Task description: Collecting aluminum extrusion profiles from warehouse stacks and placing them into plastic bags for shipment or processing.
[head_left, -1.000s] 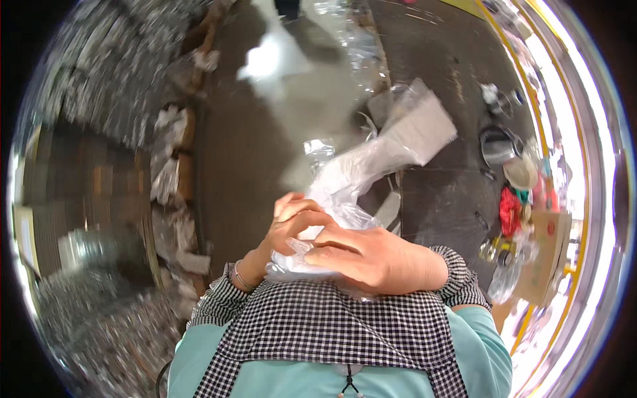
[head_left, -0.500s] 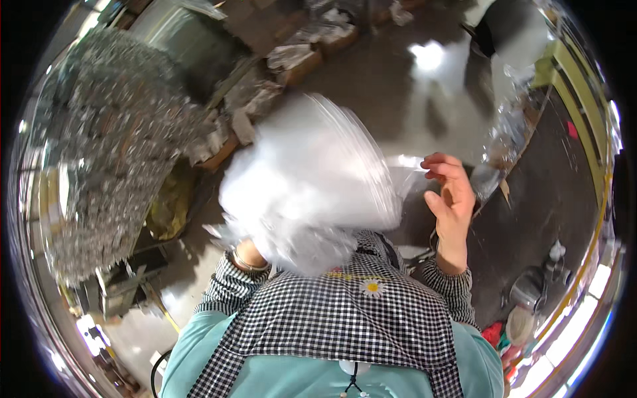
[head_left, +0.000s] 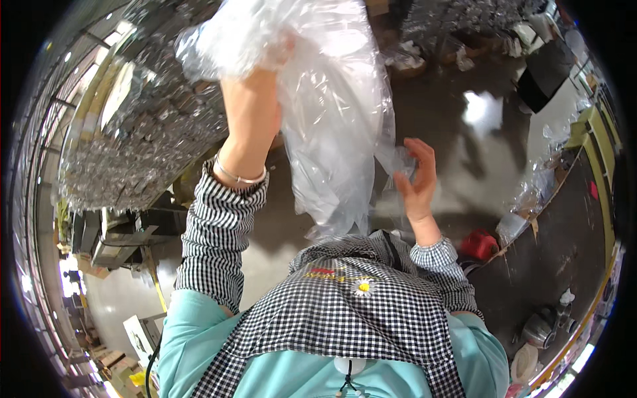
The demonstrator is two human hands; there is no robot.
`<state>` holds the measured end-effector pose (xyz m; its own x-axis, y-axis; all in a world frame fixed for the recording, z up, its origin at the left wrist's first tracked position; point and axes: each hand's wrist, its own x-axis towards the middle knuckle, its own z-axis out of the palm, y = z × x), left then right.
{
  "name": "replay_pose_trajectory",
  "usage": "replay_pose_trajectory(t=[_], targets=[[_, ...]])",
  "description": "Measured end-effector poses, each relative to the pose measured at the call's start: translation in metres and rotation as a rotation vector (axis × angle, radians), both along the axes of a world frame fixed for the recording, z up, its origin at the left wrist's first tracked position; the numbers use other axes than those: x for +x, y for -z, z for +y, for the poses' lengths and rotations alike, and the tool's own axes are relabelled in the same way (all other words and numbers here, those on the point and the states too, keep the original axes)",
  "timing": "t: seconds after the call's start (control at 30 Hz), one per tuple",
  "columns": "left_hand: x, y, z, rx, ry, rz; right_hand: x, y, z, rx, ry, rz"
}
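Observation:
A large clear plastic bag (head_left: pixel 332 126) hangs in folds in front of me, its bunched top raised at the far left of centre. My left hand (head_left: pixel 284 50) is lifted high and closed in that bunched plastic, which covers most of its fingers. The lower end of the bag dangles just ahead of my checked apron (head_left: pixel 371 325). To the right of the bag is my right hand (head_left: pixel 419 179), fingers curved and thumb apart. A loose flap of the film reaches the space between its thumb and fingers; no firm grip on it shows.
A tall pile of clear plastic-wrapped goods (head_left: pixel 126 166) stands at the left. On the right is a dark table (head_left: pixel 531 265) with plastic packs along its edge and a grey metal pot-like thing (head_left: pixel 541 328). Beside it sits a red object (head_left: pixel 479 244). Boxes with plastic lie at the back.
My left hand has risen and moved away from me, drawing the bag up from a blurred bundle into a long hanging shape. My right hand has shifted slightly left, its fingers still apart.

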<state>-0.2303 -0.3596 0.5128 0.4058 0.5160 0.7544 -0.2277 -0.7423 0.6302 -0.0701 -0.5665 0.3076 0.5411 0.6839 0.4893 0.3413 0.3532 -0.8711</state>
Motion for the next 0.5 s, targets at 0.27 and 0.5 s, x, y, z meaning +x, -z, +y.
replay_pose_trajectory(t=[0.27, 0.5], targets=[[-0.067, -0.053, 0.035, -0.005, 0.073, -0.295, -0.151, 0.038, 0.095, -0.022, -0.449, 0.224], [-0.110, -0.074, 0.055, -0.115, 0.351, -0.723, -0.232, 0.049, 0.188, -0.447, -0.553, 0.313]])
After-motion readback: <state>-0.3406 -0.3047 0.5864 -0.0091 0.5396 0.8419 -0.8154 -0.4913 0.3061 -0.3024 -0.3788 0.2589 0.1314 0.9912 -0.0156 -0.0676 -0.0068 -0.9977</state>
